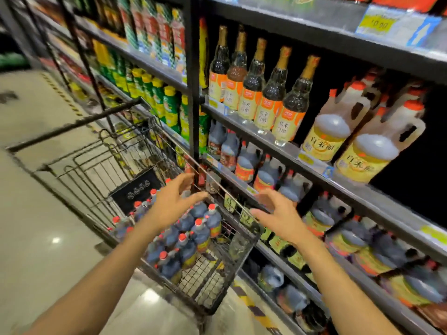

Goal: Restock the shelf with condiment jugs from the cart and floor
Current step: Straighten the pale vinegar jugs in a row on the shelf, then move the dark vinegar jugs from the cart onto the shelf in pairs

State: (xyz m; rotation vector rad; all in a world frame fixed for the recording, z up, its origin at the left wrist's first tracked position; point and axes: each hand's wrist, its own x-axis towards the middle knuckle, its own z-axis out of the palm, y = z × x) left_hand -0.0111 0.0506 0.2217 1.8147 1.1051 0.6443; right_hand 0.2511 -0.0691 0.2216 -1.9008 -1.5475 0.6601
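Observation:
A wire shopping cart [92,165] stands in the aisle against the shelving, holding several dark condiment jugs [186,240] with red caps. My left hand [174,201] hovers open above those jugs, fingers spread, holding nothing. My right hand [278,213] is open too, near the cart's right rim and in front of the shelf. Dark jugs of the same kind [263,175] stand in a row on the shelf [350,189] just beyond my right hand. More jugs fill the lower shelf levels at the right.
Tall vinegar bottles [271,93] and pale jugs with yellow labels [370,146] stand on the shelf above. Green bottles [157,95] fill the bay at the left. A black upright post [193,81] divides the bays. Tiled floor [36,226] lies left of the cart.

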